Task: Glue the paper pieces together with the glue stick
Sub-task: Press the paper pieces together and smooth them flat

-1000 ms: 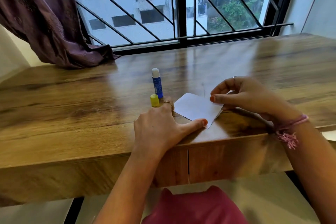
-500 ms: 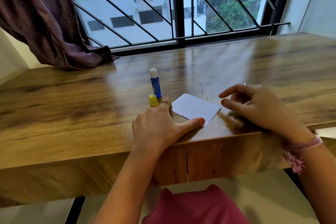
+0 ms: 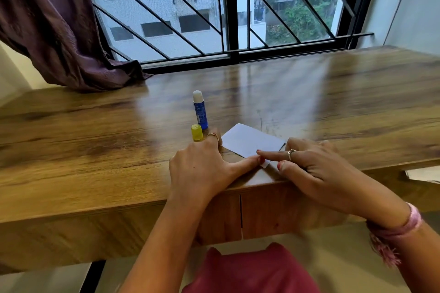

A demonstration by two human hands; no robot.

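Observation:
A white paper piece [image 3: 250, 140] lies flat near the front edge of the wooden table [image 3: 95, 145]. My left hand [image 3: 202, 166] rests on its left side, thumb stretched onto the near corner. My right hand [image 3: 316, 169] lies over the paper's right edge, its index finger pressing the near corner beside my left thumb. The blue glue stick [image 3: 200, 110] stands upright and uncapped just behind my left hand. Its yellow cap [image 3: 197, 133] stands next to it on the table.
A purple curtain [image 3: 52, 21] drapes onto the table's far left corner. A barred window [image 3: 226, 12] runs along the back. More white paper [image 3: 423, 173] shows below the table edge at the right. A red garment [image 3: 250, 271] covers my lap.
My right hand lifted off the paper's far right corner, swung out to the right, then came down with its index finger on the near corner. My left hand stayed put.

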